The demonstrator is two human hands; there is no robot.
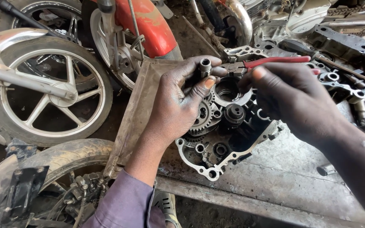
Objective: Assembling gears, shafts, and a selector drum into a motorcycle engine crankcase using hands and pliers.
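Two hands are engaged above the open engine case [222, 139]: the small steel bush [205, 66] is pinched in the left hand [178, 105], red-handled pliers [271, 62] are gripped in the right hand [296, 97], so the bush should be kept steady and the pliers' tips squared to it.

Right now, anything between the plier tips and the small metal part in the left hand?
Nothing visible. The left hand pinches the small metal part above the engine case. The red-handled pliers in the right hand point at it from the right; the gap between looks clear, though whether the tips touch is unclear.
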